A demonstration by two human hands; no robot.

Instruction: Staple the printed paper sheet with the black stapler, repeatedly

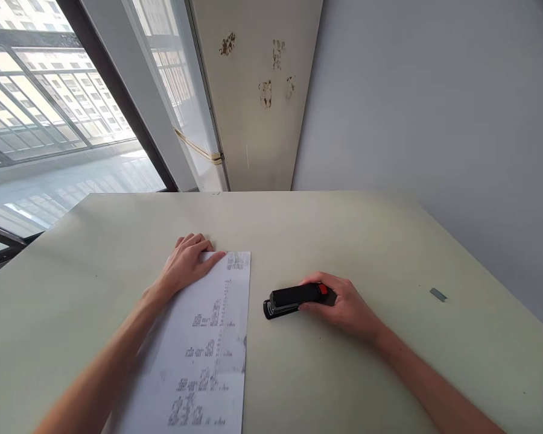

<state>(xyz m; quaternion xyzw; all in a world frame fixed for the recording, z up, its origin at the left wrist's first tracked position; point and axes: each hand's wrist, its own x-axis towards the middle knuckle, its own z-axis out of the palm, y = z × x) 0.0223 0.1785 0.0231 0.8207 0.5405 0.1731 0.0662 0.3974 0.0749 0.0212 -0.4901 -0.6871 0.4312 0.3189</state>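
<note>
White printed paper (199,355) lies on the pale green table, left of centre. My left hand (185,265) rests on its upper left edge, with the thumb stretched along the top and the other fingers bent over the far edge. To the right of the paper is a black stapler (296,295) with a red patch near its back end. My right hand (339,304) grips the stapler's back end between thumb and fingers. The stapler's front points left toward the paper, and a gap separates the two.
A small grey-green strip (438,295) lies on the table (366,235) at the right. Beyond the far edge stand a fridge-like cabinet (253,138) and a grey wall (425,108). Windows (49,102) are at the left.
</note>
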